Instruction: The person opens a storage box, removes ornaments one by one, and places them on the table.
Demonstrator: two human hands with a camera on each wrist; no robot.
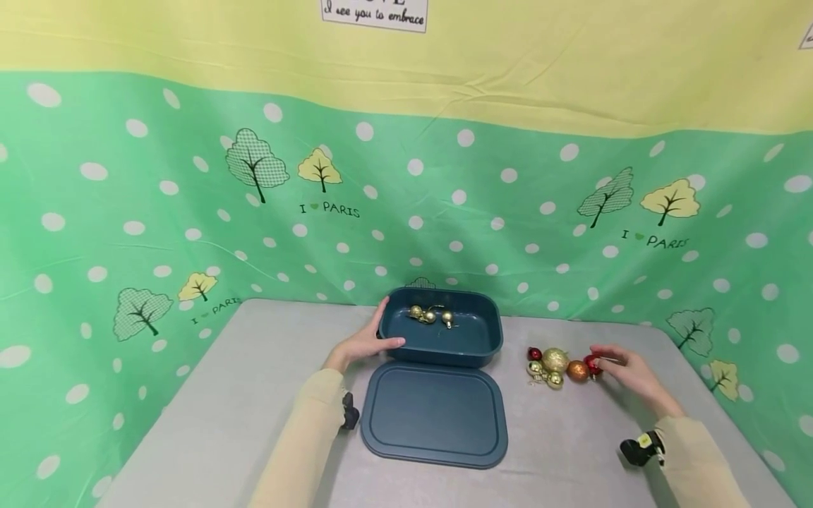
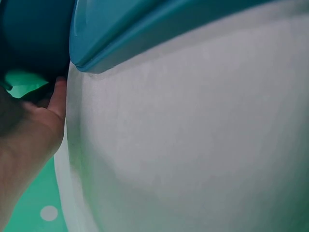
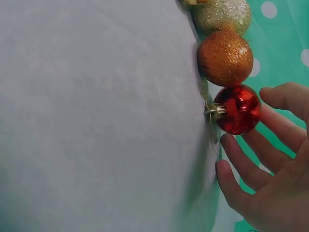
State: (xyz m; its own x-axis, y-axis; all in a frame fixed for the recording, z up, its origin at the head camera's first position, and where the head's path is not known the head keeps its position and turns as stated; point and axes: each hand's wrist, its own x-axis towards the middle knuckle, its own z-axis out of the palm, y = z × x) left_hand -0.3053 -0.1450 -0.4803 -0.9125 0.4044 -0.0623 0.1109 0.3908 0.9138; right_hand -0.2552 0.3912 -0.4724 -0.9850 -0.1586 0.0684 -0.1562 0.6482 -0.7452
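My left hand (image 1: pixel 365 342) grips the left front corner of a dark blue box (image 1: pixel 438 355), its thumb along the front rim and its fingers on the left side. In the left wrist view those fingers are mostly hidden. Small gold baubles (image 1: pixel 447 319) lie inside the box. My right hand (image 1: pixel 631 374) is at a shiny red bauble (image 3: pixel 239 110), fingers spread loosely round its near side. An orange glitter bauble (image 3: pixel 225 58) touches the red one. Beside it are a large gold glitter bauble (image 1: pixel 555 360), small gold baubles (image 1: pixel 555 380) and a small dark red bauble (image 1: pixel 534 354).
The matching blue lid (image 1: pixel 438 413) lies flat on the grey table (image 1: pixel 209 416), right in front of the box. A green and yellow patterned cloth (image 1: pixel 457 197) hangs behind the table and at both sides.
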